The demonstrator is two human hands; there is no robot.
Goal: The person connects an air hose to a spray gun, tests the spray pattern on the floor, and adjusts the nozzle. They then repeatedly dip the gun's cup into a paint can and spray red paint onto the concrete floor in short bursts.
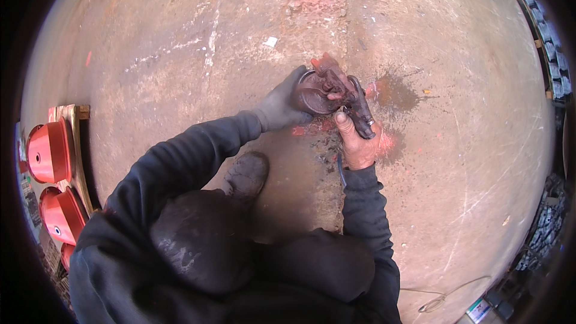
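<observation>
A paint-crusted spray gun (pixel 336 84) in dark brownish red is held between my hands, above the floor. My left hand (pixel 279 104), in a grey glove, is closed around the side of its round cup (pixel 316 93). My bare right hand (pixel 360 141) grips the gun's dark handle (pixel 362 114), with the thumb toward the cup. The fingers under the handle are mostly hidden. A thin blue hose (pixel 341 171) shows beside my right wrist.
Concrete floor (pixel 180 36) carries red overspray and a dark wet stain (pixel 399 92). Red tub-shaped parts (pixel 49 151) sit by a wooden pallet (pixel 77 150) at left. Stacked grey metal parts (pixel 543 30) line the right edge. A thin cable (pixel 435 303) lies lower right.
</observation>
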